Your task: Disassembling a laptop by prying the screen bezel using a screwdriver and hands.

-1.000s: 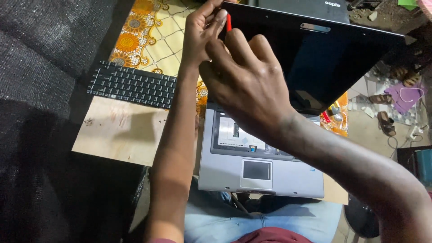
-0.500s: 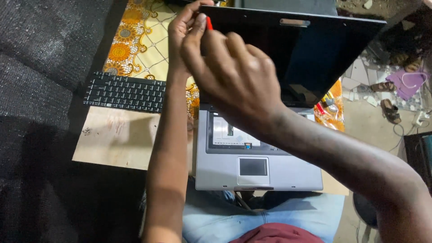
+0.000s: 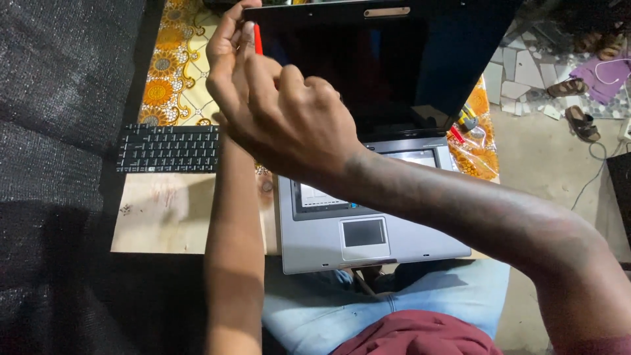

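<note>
Both hands meet at the top left corner of the laptop's dark screen (image 3: 394, 66): the right hand (image 3: 289, 125) is closed narrow around a thin red tool (image 3: 258, 38), and the left hand (image 3: 227, 46) pinches at that same corner, fingers curled tight. The open grey laptop (image 3: 368, 230) sits on the wooden desk (image 3: 171, 217) with its keyboard bay bare, the removed black keyboard (image 3: 169, 148) lying just beside it on the left. To work this corner well, the left hand should brace the lid while the tool tip stays square and lightly pressed, so it does not slip onto the panel.
</note>
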